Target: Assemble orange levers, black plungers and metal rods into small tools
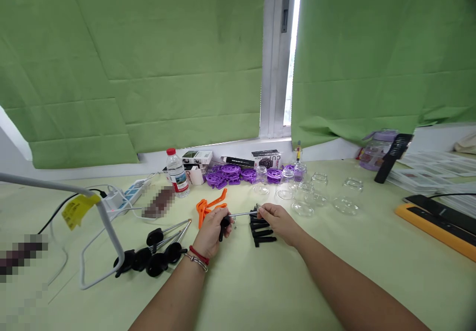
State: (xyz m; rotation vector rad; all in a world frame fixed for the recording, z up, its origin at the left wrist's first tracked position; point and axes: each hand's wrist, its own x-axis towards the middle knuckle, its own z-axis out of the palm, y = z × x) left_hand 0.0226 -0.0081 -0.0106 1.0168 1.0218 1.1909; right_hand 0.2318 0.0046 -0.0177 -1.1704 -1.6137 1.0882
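My left hand (213, 232) is closed around the black end of a thin metal rod (243, 214). At the rod's other end, my right hand (277, 222) pinches the tip. Several black parts (262, 232) lie in a row on the table beneath and beside my right hand. Behind my left hand rest orange plastic pieces (204, 208). To the left lies a group of black round-ended pieces with metal rods (158, 264), their rods pointing toward the orange pieces.
Purple plastic pieces (228, 174), a red-capped bottle (178, 176) and several clear glass items (305, 199) stand at the back. A grey metal frame (111, 236) is at left, an orange-and-black device (439, 227) at right. A power strip (130, 194) lies back left.
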